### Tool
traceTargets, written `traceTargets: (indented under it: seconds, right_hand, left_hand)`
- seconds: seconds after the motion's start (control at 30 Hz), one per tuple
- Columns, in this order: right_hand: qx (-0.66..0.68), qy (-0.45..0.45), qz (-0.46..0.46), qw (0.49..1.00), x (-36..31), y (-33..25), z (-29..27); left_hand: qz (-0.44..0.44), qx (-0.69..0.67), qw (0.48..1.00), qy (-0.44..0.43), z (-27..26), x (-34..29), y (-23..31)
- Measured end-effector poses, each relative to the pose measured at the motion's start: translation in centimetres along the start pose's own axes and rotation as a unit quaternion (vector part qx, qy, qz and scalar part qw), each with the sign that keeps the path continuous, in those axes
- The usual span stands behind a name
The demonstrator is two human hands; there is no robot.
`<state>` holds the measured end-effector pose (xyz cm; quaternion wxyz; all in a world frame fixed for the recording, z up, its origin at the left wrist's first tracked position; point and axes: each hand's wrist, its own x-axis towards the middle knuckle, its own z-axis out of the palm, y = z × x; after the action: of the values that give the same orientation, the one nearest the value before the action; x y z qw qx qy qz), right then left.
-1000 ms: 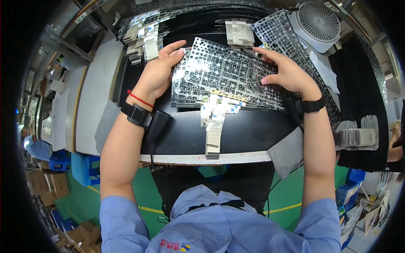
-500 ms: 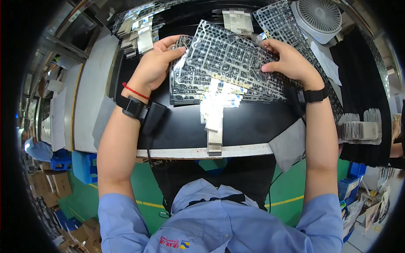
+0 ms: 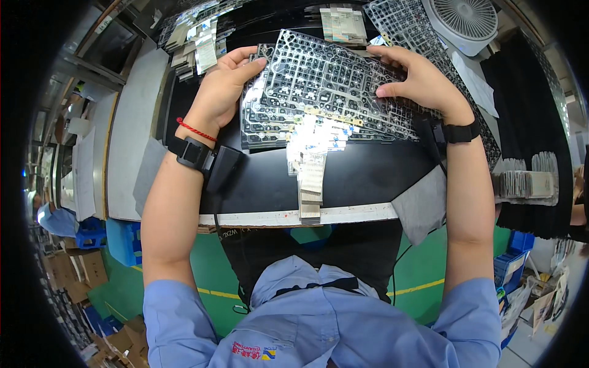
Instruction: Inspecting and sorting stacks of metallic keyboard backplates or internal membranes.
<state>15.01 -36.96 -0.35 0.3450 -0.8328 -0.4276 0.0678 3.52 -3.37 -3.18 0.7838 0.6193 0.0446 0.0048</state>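
Observation:
A fanned stack of thin black-and-clear keyboard membrane sheets (image 3: 325, 80) lies tilted over the black work surface. My left hand (image 3: 226, 83) grips the upper left corner of the lower sheets, thumb on top and fingers behind. At the other end my right hand (image 3: 420, 80) pinches the right part of the upper sheets, its thumb on top and its other fingertips at or behind the far edge. Pale flat tails (image 3: 311, 168) hang from the sheets' near edge and overlap in a bunch reaching the table's white front edge. Lower sheets are partly hidden.
More sheets with pale tails (image 3: 205, 46) lie at the back left, and another tail bunch (image 3: 342, 26) at the back centre. A patterned sheet stack (image 3: 408, 27) and a white fan (image 3: 463, 21) stand back right. Grey cloth (image 3: 423, 205) drapes over the front edge.
The sheets have shifted slightly left, with their tails moving along. My right fingers have stretched farther along the far edge; both hands keep their hold.

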Motion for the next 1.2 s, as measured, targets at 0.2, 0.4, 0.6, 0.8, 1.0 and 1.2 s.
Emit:
traceTargets:
  seconds: [0.2, 0.4, 0.6, 0.8, 1.0, 1.2]
  right_hand:
    - [-0.001, 0.039, 0.046, 0.998, 0.5, -0.4, -0.2]
    - [0.169, 0.025, 0.055, 0.984, 0.4, 0.2, -1.4]
    - [0.394, 0.034, -0.010, 0.919, -1.0, 3.1, -3.8]
    - [0.564, -0.268, -0.308, 0.718, 3.2, 11.0, -7.2]
    - [0.538, -0.204, -0.230, 0.785, 2.7, 9.7, -6.1]
    - [0.207, -0.003, 0.080, 0.975, 0.2, 0.4, -0.7]
  left_hand:
    - [-0.005, -0.004, 1.000, 0.000, -0.4, 0.3, -0.4]
    - [-0.008, -0.009, 1.000, -0.003, -0.5, 0.3, -0.5]
    - [-0.013, -0.007, 1.000, -0.006, -1.0, 0.4, -0.6]
    - [-0.016, -0.014, 1.000, 0.012, -0.3, 0.3, -0.5]
    - [-0.014, 0.002, 1.000, 0.020, -1.0, -0.1, -0.5]
    - [-0.013, -0.029, 0.999, -0.014, -0.6, -0.1, 0.1]
